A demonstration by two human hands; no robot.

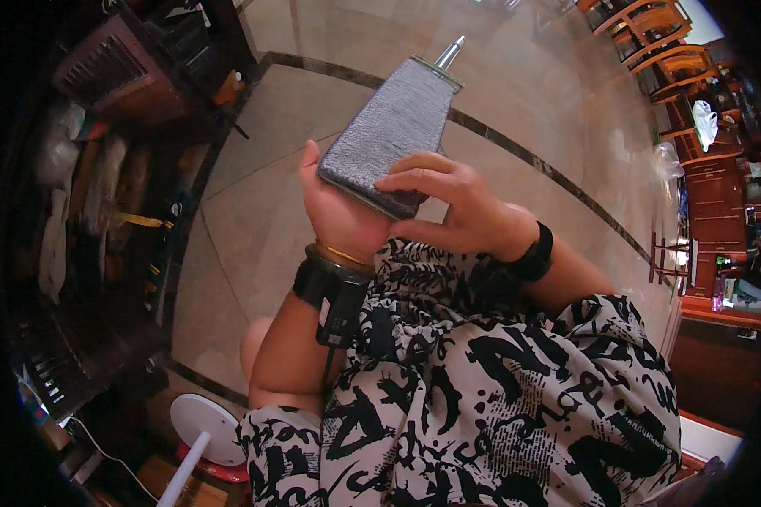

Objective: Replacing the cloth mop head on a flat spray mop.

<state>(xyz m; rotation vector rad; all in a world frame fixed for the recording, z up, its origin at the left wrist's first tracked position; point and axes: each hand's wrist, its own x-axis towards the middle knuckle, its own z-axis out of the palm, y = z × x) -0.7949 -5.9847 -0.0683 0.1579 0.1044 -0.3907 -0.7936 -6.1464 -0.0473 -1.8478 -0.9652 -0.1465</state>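
Hands gripping fuzzy grey mop pad.
Left hand is cupping its near end; right hand is pinching it at 5 o'clock.

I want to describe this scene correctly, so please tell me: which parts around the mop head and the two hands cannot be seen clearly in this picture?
- Mop handle, head view: only a short metal stub shows; the rest is foreshortened behind the flat mop head.
- Underside of the mop head: faces away from the camera.
- Left hand: its fingers are hidden behind the mop head.
- Right hand: its palm is turned away, so its grip is unclear.
- Shelves at left: too dark and bent to tell their contents.
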